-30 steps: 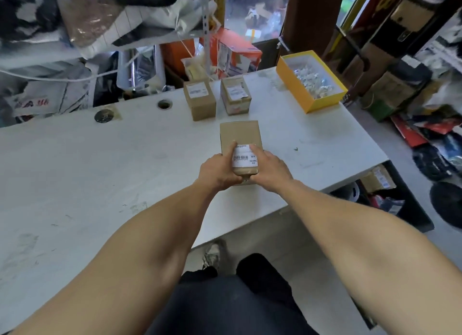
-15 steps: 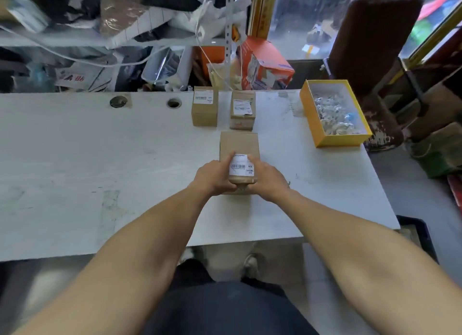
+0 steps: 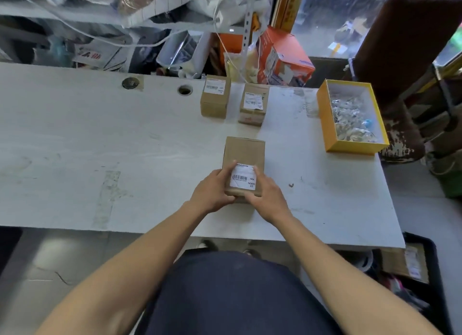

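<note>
Near table's front edge | left hand (image 3: 212,190) and right hand (image 3: 266,197) clamp labelled cardboard box (image 3: 243,164) from both sides | risk: loose thumbs could wrinkle its barcode label (image 3: 243,176).

Open bench (image 3: 100,147) stretches left of the held box (image 3: 243,150). Left carton (image 3: 214,104) and right carton (image 3: 252,107) stand far of it, a gap between them. A yellow tray (image 3: 350,148) blocks the right; clutter (image 3: 175,54) lines the far edge.
</note>
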Available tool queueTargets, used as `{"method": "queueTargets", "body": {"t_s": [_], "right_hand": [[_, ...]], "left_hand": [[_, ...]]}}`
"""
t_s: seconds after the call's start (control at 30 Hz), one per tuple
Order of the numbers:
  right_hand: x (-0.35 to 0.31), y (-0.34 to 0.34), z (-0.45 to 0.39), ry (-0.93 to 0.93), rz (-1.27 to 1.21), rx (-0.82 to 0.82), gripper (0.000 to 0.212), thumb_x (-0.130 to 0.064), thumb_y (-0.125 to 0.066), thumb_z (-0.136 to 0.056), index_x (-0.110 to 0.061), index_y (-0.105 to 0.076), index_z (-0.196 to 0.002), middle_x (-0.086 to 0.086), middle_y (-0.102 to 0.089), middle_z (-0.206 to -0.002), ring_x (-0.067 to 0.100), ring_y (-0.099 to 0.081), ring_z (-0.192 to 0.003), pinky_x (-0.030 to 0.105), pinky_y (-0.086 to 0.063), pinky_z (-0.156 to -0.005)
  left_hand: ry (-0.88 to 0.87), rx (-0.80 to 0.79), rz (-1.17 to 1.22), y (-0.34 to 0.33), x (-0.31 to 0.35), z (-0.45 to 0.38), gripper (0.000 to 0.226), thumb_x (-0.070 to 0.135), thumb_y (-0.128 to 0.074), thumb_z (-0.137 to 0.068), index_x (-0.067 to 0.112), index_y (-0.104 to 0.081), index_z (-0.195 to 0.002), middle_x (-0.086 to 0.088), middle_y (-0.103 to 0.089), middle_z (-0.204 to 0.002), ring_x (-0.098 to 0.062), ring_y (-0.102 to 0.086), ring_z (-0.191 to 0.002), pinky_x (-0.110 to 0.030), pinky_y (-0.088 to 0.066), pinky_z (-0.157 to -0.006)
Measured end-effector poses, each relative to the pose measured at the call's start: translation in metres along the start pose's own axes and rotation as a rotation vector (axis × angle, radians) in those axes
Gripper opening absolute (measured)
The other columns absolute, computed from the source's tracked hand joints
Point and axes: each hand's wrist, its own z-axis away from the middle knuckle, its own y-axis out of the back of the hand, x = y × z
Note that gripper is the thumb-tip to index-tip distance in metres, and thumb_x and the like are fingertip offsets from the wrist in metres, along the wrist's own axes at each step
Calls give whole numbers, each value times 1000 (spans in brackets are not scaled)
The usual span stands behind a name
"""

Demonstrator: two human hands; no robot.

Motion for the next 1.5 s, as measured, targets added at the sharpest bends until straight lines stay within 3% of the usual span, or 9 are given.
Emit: {"method": "queueTargets", "body": {"t_s": [0.13, 0.23, 0.37, 0.53, 0.67, 0.93, 1.1, 1.27, 1.5], "right_hand": [[1, -9, 6, -13, -114, 219, 42, -27, -51, -98, -29, -50, -140, 2, -51, -135, 14, -48, -122, 21, -35, -98], [-4, -10, -3, -27, -138, 357, 26, -19, -55, -96, -21, -65, -120, 2, -60, -119, 15, -57, -108, 20, -39, -88], [-11, -8, -8, -66, -159, 406, 25, -12, -60, -92, -19, -68, -114, 0, -60, -116, 12, -58, -101, 16, -38, -83], [-11, -9, -12, -93, -216, 435, 27, -8, -63, -89, -19, -71, -112, 0, -62, -116, 13, -60, -103, 16, -39, -87], [-12, -14, -11, -108, -251, 486, 21, -12, -64, -90, -18, -73, -108, 0, -65, -115, 15, -61, -104, 26, -48, -91], [-9, -13, -19, -110, -107, 507, 16, -17, -68, -89, -15, -76, -102, 0, -67, -108, 15, -62, -96, -6, -27, -77], [-9, -14, -25, -121, -136, 532, 9, -15, -69, -87, -17, -75, -94, -2, -66, -102, 12, -63, -89, 1, -35, -71], [-15, -8, -32, -204, -247, 517, 10, -14, -71, -84, -23, -71, -80, -1, -66, -99, 10, -64, -84, 27, -52, -80], [-18, -11, -35, -228, -210, 500, 11, -15, -64, -90, -20, -65, -81, -4, -55, -104, 11, -60, -87, 8, -39, -67]], "left_hand": [[37, 28, 146, -10, -1, 11, 89, 62, -72, -76, 53, -21, -148, -1, -42, -130, -19, -54, -113, -36, -48, -97], [11, 98, 345, -11, 1, 3, 67, 42, -74, -82, 41, -40, -140, -3, -40, -135, -18, -47, -124, -25, -38, -99], [-60, 56, 429, -8, -5, -9, 65, 33, -74, -74, 41, -48, -133, -4, -36, -145, -15, -39, -133, -10, -28, -98], [-70, -4, 557, -12, -12, -15, 77, 42, -73, -68, 40, -48, -140, -4, -29, -152, -11, -33, -136, -18, -27, -112], [-75, -39, 564, -13, -18, -19, 78, 40, -74, -69, 39, -46, -142, -4, -30, -149, -3, -34, -130, 6, -22, -95], [-90, -28, 508, -15, -20, -24, 75, 49, -72, -62, 52, -43, -131, -1, -27, -145, -5, -33, -130, 6, -22, -94], [-115, -21, 446, -13, -23, -25, 72, 35, -79, -71, 51, -42, -132, 0, -24, -145, -3, -29, -129, 4, -23, -92], [-175, 9, 340, -4, -20, -28, 72, 36, -84, -73, 42, -45, -133, 3, -7, -157, -11, -39, -123, -15, -33, -100], [-214, 17, 317, -4, -21, -30, 74, 50, -81, -66, 50, -45, -130, 12, -2, -160, -19, -40, -132, -35, -42, -110]]}}
